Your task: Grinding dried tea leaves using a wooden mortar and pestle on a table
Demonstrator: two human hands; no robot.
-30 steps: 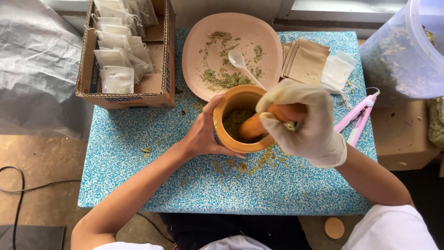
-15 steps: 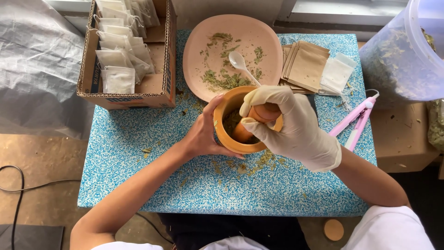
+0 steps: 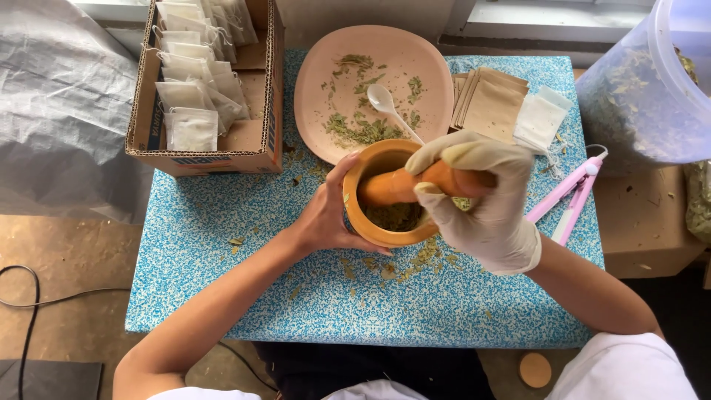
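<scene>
at the centre of the frame a wooden mortar (image 3: 389, 215) stands on the blue speckled counter (image 3: 222, 281). the bare left hand (image 3: 326, 218) cups its left wall. the gloved right hand (image 3: 481, 196) is clenched around an orange pestle (image 3: 392, 187) lying tilted into the bowl, over crushed green leaves (image 3: 396, 216). a pink plate (image 3: 429, 67) sits just above.

White sachets (image 3: 194, 96) in cardboard box (image 3: 255, 144)

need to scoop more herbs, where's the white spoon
In the head view the white spoon lies on the pink plate, just behind the wooden mortar.
</scene>
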